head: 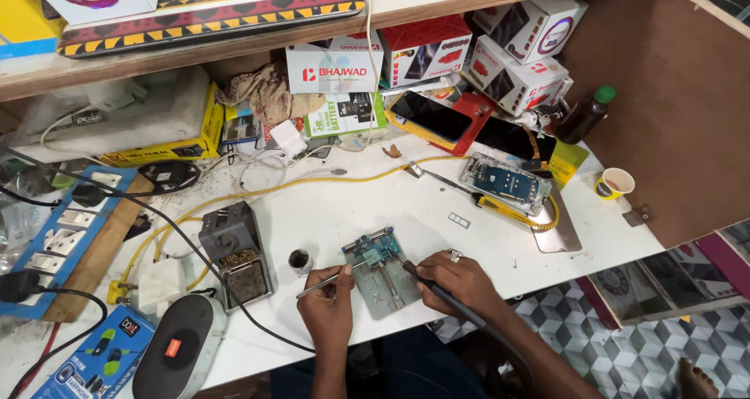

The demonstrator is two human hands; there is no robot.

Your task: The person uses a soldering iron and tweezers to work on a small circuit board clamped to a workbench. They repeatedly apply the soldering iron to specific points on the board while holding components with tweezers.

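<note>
A small paper cup (614, 183) stands far off to the right of the hands, near the brown wall, and what is in it cannot be seen. A dark bottle with a green cap (586, 115) leans behind the cup. A tiny round pot (301, 260) with something dark inside sits just left of the left hand.

The circuit board (373, 248) is small and green-blue. It lies clamped on a grey metal holder (384, 280) on the white table (344, 211), between the two hands and a little above them.

The left hand (328, 304) is closed around thin metal tweezers (334, 279), whose tips point right, toward the board. The right hand (459, 278) is closed around a dark soldering iron (428, 286). Its tip touches the right edge of the board, and a ring shows on one finger.

To the left of the left hand stands a grey box with brass wool (236, 252) in its front. A black speaker (176, 354) lies lower left of it. A yellow cable (312, 182) runs across the table above the hands. Up and to the right of the right hand lies an opened phone (505, 183) with its insides showing. More phones and small boxes (516, 55) are piled behind it. Nothing lies between the hands and the board.
</note>
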